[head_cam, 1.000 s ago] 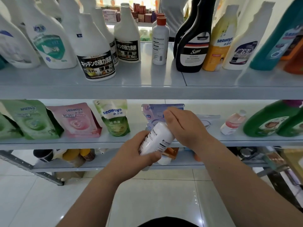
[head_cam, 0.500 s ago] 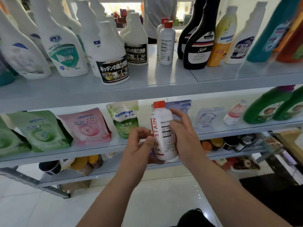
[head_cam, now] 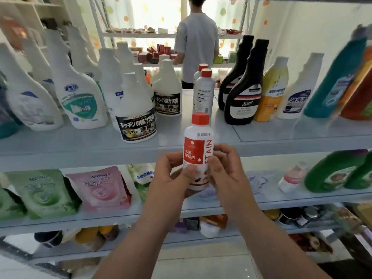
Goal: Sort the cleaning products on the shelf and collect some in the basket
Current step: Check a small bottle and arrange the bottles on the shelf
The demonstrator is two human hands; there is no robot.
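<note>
I hold a small white stain-remover bottle [head_cam: 198,141] with a red cap upright in front of the shelf, its red label facing me. My left hand [head_cam: 173,176] grips its lower left side with the thumb on the label. My right hand [head_cam: 225,170] grips its right side, fingers curled round it. Two matching red-capped bottles [head_cam: 205,91] stand on the upper shelf [head_cam: 281,135] just behind it. No basket is in view.
White spray bottles [head_cam: 136,115] crowd the upper shelf's left; black bottles [head_cam: 242,97], a yellow one [head_cam: 271,93] and teal and orange ones stand right. Refill pouches [head_cam: 100,190] and green jugs [head_cam: 334,172] fill the middle shelf. A person [head_cam: 196,43] stands beyond at another shelf.
The bottle went from tilted and low to upright and higher, turned so its red label faces me. My view has risen toward the upper shelf.
</note>
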